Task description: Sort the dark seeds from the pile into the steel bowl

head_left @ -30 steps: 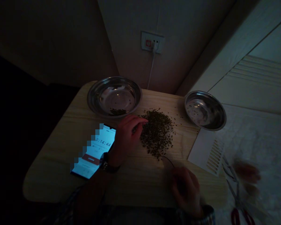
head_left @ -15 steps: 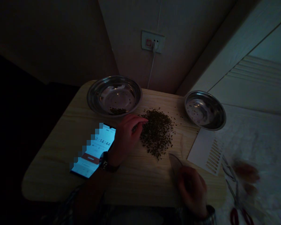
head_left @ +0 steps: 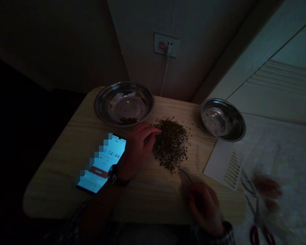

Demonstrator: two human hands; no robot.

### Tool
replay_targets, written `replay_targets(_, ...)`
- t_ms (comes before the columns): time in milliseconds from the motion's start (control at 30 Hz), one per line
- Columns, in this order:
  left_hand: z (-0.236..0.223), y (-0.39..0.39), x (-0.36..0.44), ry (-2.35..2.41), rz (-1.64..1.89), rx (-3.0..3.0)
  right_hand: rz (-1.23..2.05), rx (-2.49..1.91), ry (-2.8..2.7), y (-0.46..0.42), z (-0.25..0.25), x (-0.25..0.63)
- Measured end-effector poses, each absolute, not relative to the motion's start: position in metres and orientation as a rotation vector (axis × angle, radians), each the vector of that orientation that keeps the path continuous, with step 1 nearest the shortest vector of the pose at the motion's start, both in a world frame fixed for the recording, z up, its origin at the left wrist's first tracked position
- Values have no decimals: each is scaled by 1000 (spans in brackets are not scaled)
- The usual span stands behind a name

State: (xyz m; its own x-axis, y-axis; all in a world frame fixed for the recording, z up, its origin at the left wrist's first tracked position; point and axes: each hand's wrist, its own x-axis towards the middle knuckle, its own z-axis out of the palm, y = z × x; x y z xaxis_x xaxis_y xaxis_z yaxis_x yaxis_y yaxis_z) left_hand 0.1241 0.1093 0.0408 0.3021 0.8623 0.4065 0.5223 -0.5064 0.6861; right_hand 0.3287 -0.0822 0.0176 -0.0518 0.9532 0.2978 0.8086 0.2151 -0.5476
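A heap of small dark seeds (head_left: 172,144) lies on the wooden table, with loose ones strewn around it. My left hand (head_left: 140,144) rests at the heap's left edge, thumb and fingers drawn together; what they pinch, if anything, is too dark to make out. A watch (head_left: 119,177) is on that wrist. Low on the right, my right hand (head_left: 205,206) is closed round the hidden handle of a knife (head_left: 185,177), its blade pointing up and left, the tip just below the heap. Behind my left hand stands a metal bowl (head_left: 99,112) with some dark seeds in its bottom.
A lit phone (head_left: 102,163) showing a timer lies left of my left forearm. A second metal bowl (head_left: 239,127) stands at the table's right edge, near a white slotted board (head_left: 219,161). Red-handled scissors (head_left: 256,217) lie beyond. The wall holds a socket (head_left: 166,44) with a cable.
My right hand has moved a little to the left with the knife, bringing the blade's tip nearer the heap's lower end. My left hand stays where it was.
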Motion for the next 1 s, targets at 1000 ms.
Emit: replay_targets(1000,40,109,124,1227,1057,2146,303,-1743,-1778,-80,14,326)
